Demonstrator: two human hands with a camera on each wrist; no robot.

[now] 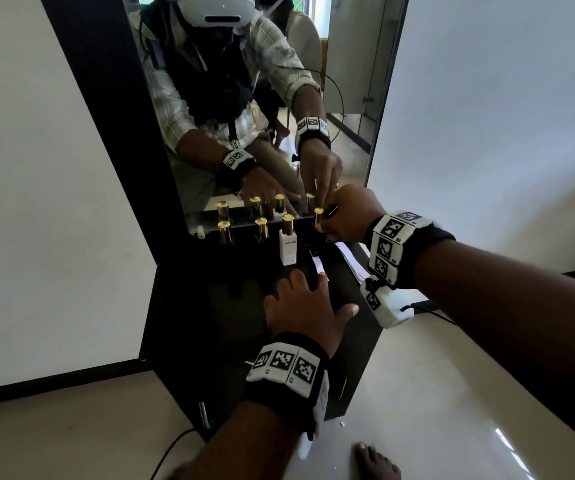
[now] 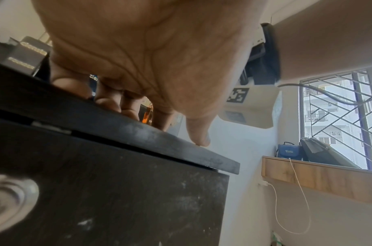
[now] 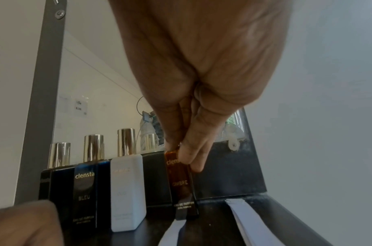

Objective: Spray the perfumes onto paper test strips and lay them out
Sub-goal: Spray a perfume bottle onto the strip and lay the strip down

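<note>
Four gold-capped perfume bottles stand in a row before the mirror: black (image 3: 54, 176), blue BLEU (image 3: 86, 184), white (image 1: 288, 249) and amber OMBRE (image 3: 181, 184). My right hand (image 1: 324, 225) pinches the amber bottle (image 1: 318, 218) just under its cap, at the row's right end. I cannot tell if its base touches the top. My left hand (image 1: 308, 282) lies flat on the black cabinet top (image 1: 237, 299), fingertips on a white paper strip (image 1: 318, 265). In the left wrist view its fingers (image 2: 109, 103) press the top.
A stack of white paper strips (image 1: 352, 263) lies along the cabinet's right edge, also in the right wrist view (image 3: 254, 224). The mirror (image 1: 244, 98) rises right behind the bottles. The cabinet top is narrow, with floor (image 1: 452, 393) below its front and right edges.
</note>
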